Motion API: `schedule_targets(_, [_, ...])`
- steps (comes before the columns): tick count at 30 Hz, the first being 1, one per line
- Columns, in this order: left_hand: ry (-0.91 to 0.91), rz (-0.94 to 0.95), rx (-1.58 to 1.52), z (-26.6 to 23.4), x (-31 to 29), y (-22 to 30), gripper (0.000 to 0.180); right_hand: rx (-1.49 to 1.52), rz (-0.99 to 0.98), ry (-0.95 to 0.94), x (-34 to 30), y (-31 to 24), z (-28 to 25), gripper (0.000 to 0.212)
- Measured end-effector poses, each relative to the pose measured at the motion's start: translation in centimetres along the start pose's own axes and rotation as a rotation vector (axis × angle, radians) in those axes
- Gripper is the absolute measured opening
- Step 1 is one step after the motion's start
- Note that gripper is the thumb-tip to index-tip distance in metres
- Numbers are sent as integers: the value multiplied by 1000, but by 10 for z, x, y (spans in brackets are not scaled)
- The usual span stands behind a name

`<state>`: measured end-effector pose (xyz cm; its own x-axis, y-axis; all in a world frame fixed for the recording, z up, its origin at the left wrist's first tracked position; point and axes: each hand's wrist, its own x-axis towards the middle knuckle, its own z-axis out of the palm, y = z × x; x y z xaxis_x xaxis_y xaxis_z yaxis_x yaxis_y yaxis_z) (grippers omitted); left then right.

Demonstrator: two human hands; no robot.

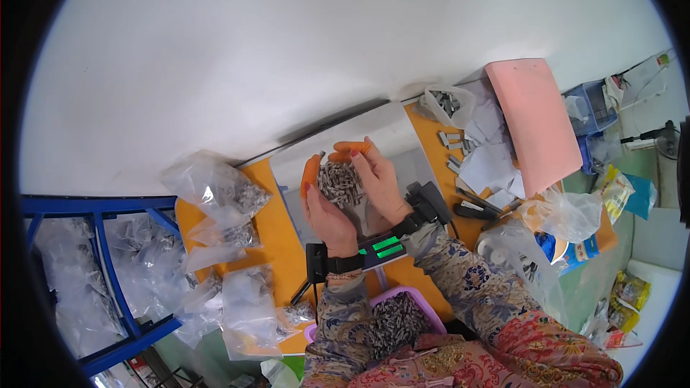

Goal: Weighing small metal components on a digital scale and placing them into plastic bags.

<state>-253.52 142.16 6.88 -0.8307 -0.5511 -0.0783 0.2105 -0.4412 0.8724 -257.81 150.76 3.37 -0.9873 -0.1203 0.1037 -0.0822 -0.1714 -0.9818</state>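
Observation:
A heap of small grey metal pieces (341,185) lies between my two hands, over the scale's metal pan (415,165). From the left, my left hand (329,219) curves round the heap, an orange finger cot on one upright finger. My right hand (379,179) closes in from the other side, its orange-covered finger bent across the far edge of the heap. One small piece sticks up by the left fingertips. Whether the heap is lifted off the pan, I cannot tell. Just below my wrists glows the scale's green display (388,246).
A pink basket (430,314) full of similar pieces sits close to my body. Clear plastic bags of parts (215,190) crowd the left, beside a blue rack (111,273). To the right are loose metal bars (453,142), papers, a white bag (447,104) and a pink board (535,126).

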Motion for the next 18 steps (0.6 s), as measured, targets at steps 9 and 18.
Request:
schedule_targets(9, [129,-27,74,-76,-24,69,41,138,179,385,-64,-65,-71,27])
schedule_targets(18, [-42,-123,94,-190,-112,128,44,-108,407,249,-181,23,-129,48])
